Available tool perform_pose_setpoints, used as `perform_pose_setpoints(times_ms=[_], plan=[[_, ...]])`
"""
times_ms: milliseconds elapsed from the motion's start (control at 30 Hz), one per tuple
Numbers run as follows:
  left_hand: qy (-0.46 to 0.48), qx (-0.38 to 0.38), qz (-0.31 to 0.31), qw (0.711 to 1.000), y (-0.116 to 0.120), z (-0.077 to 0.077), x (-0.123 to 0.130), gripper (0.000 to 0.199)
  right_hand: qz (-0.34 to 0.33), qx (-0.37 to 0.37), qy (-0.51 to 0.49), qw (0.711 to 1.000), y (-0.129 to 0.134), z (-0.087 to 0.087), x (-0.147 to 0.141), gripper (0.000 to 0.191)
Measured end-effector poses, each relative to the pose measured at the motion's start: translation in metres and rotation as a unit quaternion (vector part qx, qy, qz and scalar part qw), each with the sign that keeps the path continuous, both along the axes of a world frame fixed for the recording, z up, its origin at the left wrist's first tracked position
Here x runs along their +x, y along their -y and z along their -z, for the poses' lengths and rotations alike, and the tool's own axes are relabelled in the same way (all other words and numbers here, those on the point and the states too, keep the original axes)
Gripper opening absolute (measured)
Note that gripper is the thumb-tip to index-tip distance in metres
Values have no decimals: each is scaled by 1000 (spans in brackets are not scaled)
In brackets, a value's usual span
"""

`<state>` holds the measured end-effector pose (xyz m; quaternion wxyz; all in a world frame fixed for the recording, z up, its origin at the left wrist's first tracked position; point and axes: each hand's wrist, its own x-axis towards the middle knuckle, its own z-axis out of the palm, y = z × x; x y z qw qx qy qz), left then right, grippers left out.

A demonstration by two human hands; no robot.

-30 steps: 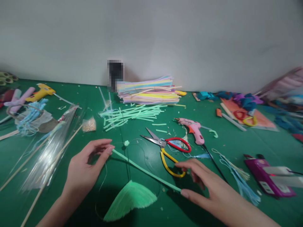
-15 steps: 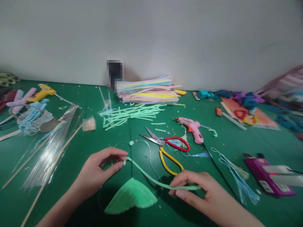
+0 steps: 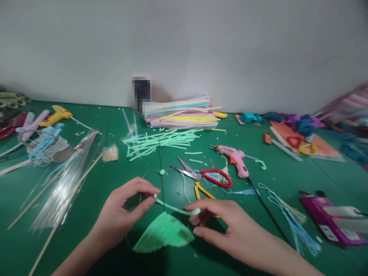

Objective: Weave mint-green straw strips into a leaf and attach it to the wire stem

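A mint-green pipe cleaner (image 3: pixel 175 208) stretches between my two hands, sagging slightly. My left hand (image 3: pixel 130 203) pinches its left end between thumb and fingertips. The other end shows curled at the fingers of my right hand (image 3: pixel 218 222), which are closed round it. Just below lies a bright green fringed fan-shaped piece (image 3: pixel 163 235) on the table, its right corner close under my right hand. A thin clear loop with a small green knot (image 3: pixel 162 172) lies behind it. Open scissors (image 3: pixel 198 176) with red and yellow handles rest beyond my right hand, which hides part of the yellow handle.
A pink glue gun (image 3: pixel 234 157) lies right of the scissors. Loose mint-green pipe cleaners (image 3: pixel 166 141) and a pastel bundle (image 3: pixel 184 115) lie at the back. Sticks and clear wrappers (image 3: pixel 60 191) cover the left; tassels (image 3: pixel 296 218) and a purple box (image 3: pixel 322 214) lie right.
My right hand has moved left, closer to my left hand. The pipe cleaner's right end now shows curled back at my right fingers, and its span between the hands is shorter.
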<state>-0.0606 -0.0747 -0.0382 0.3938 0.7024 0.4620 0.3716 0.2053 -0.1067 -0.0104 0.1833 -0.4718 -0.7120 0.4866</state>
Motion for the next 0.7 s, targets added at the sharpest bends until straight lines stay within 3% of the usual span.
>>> perform_pose_setpoints(times_ms=[133,233,400,700], plan=[[4,-1,15,1000,1,-7,3,11,-15,111,21,993,-7,7,-10,21],[2,-5,47,999,1,-14,9,11,-28,149,11,988,-16,5,-21,22],[8,-18,20,1000,0,-21,19,12,-71,151,-3,986,-31,4,-38,22],[27,-31,-32,999,4,-22,23,7,-58,147,-30,987,-37,12,-43,24]])
